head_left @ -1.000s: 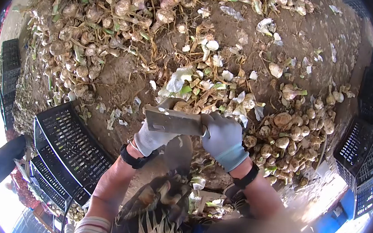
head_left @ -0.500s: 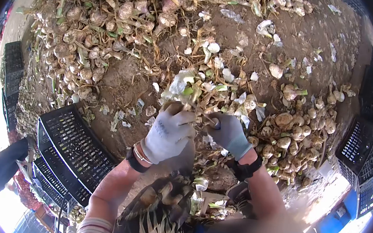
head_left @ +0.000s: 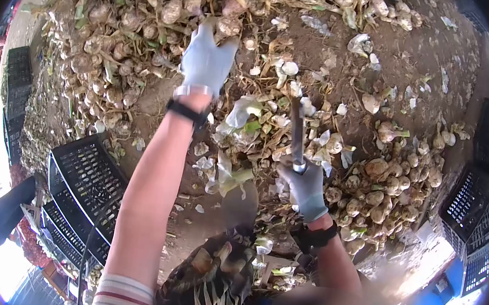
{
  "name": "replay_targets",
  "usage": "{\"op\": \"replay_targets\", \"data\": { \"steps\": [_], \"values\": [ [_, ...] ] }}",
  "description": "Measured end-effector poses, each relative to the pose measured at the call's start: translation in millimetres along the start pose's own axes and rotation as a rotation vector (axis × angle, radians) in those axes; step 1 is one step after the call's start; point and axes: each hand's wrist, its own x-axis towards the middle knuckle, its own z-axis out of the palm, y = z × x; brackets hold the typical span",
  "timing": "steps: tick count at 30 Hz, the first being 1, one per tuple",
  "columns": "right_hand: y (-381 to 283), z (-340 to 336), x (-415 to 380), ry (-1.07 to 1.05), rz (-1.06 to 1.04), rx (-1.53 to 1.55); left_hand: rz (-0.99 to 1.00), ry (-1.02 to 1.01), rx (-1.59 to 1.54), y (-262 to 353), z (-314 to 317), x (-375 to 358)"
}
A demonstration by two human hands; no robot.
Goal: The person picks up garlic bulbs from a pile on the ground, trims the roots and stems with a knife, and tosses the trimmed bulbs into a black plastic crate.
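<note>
My left hand [head_left: 208, 56], in a pale glove, reaches out at the near edge of the big heap of garlic [head_left: 127, 51]. Its fingertips are at a garlic bulb [head_left: 229, 26], fingers apart; nothing is seen held. My right hand [head_left: 303, 185], also gloved, is wrapped round the handle of a metal tool [head_left: 297, 134] that points away from me. Loose skins and cut stems [head_left: 250, 123] lie on the ground between the hands. Right of my right hand is a smaller pile of garlic bulbs [head_left: 384, 188].
Stacked black crates [head_left: 90, 178] stand at the left, and more black crates [head_left: 469, 194] at the right edge. A dark-clothed limb [head_left: 6, 211] shows at the lower left. A blue object [head_left: 435, 291] is at the lower right.
My left hand has moved forward and left from beside my right hand to the heap. My right hand has shifted slightly, and its tool now shows clearly.
</note>
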Motion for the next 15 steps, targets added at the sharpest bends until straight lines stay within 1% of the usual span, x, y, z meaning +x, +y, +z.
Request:
{"op": "replay_targets", "data": {
  "steps": [1, 2, 3, 5, 6, 7, 8, 9, 11, 12, 13, 15],
  "values": [
    [-2.4, 1.0, 3.4, -0.006, -0.005, -0.005, -0.209, -0.115, -0.041, -1.5, 8.4, 23.8],
    [-5.8, 1.1, 6.5, -0.021, 0.018, 0.066, -0.315, -0.187, -0.175, 4.9, 12.9, 33.0],
    [-7.6, 1.3, 6.8, -0.034, 0.048, 0.139, -0.328, -0.202, -0.059, 11.3, 20.9, 32.5],
    [-12.9, 6.4, 7.8, -0.019, 0.015, 0.148, -0.192, 0.015, 0.052, 3.7, 41.2, 20.7],
    [-18.2, 7.5, 10.3, -0.004, 0.002, 0.156, -0.35, -0.2, -0.104, -8.3, 37.0, 27.2],
    [-21.5, 7.7, 12.9, 0.013, -0.009, 0.166, -0.277, -0.156, -0.14, -18.3, 38.5, 21.9],
    [-22.4, 9.1, 18.5, 0.045, -0.092, 0.148, -0.17, -0.192, -0.102, -12.5, 34.1, 7.9],
    [-25.7, 7.8, 21.1, 0.049, -0.086, 0.148, -0.068, -0.232, -0.063, -8.4, 30.4, -12.0],
    [-55.0, 5.6, 18.7, 0.094, -0.097, 0.236, -0.112, -0.404, -0.418, 6.7, 13.1, -57.3],
    [-66.6, 2.6, 18.0, 0.068, -0.055, 0.305, -0.069, -0.477, -0.443, 0.5, 14.0, -77.4],
    [-67.5, 2.5, 23.3, 0.037, -0.182, 0.347, -0.028, -0.545, -0.469, -6.0, 13.8, -96.3],
    [-82.8, 6.1, 17.7, -0.061, -0.154, 0.349, 0.161, -0.592, -0.515, 8.2, 0.5, -129.3]
  ]
}}
